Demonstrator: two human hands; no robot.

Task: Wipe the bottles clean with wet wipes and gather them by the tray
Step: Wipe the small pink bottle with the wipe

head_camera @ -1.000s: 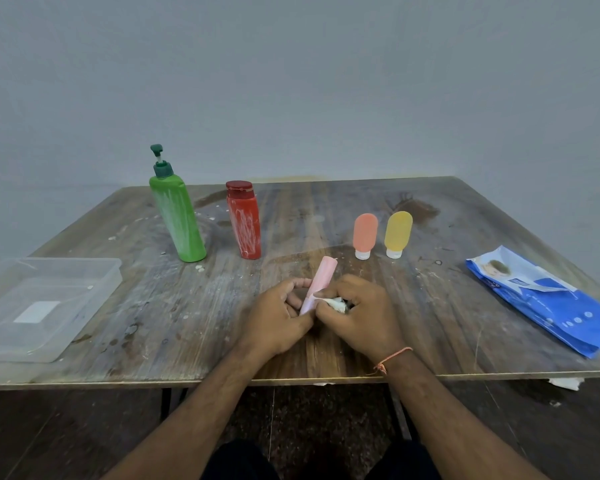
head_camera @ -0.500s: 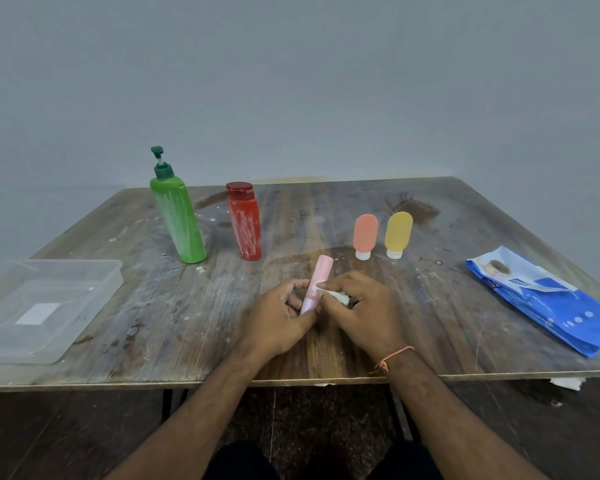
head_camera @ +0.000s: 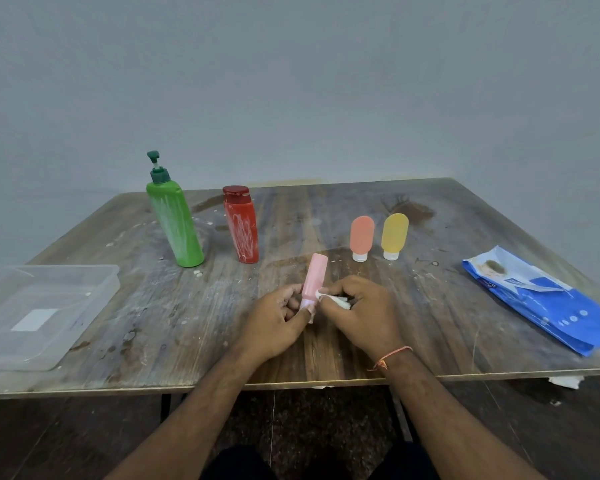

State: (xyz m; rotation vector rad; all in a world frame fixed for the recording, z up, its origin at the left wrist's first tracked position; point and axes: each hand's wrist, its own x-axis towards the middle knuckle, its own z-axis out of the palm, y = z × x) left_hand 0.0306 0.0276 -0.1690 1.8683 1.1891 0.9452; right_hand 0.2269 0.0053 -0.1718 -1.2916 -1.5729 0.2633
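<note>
- Since the earlier frame little has shifted: the right hand (head_camera: 359, 315) has slid the wipe (head_camera: 333, 300) slightly along the pink bottle (head_camera: 313, 279), and the left hand (head_camera: 274, 322) has kept its hold.
- The left hand grips the pink bottle's lower end at centre frame, just above the bench (head_camera: 326, 355); the bottle tilts away from the person.
- The right hand pinches the bunched wipe against the bottle's side.
- Left of centre, the green bottle (head_camera: 174, 223) and red bottle (head_camera: 241, 226) stand streaked with white residue, seemingly unwiped.
- Right of centre, the orange bottle (head_camera: 361, 237) and yellow bottle (head_camera: 394, 235) stand cap-down and look clean.
- The tray (head_camera: 94, 299) sits at the left edge, well apart from every bottle, so no gathering is done yet.
- The wipes pack (head_camera: 548, 299) lies at right.
</note>
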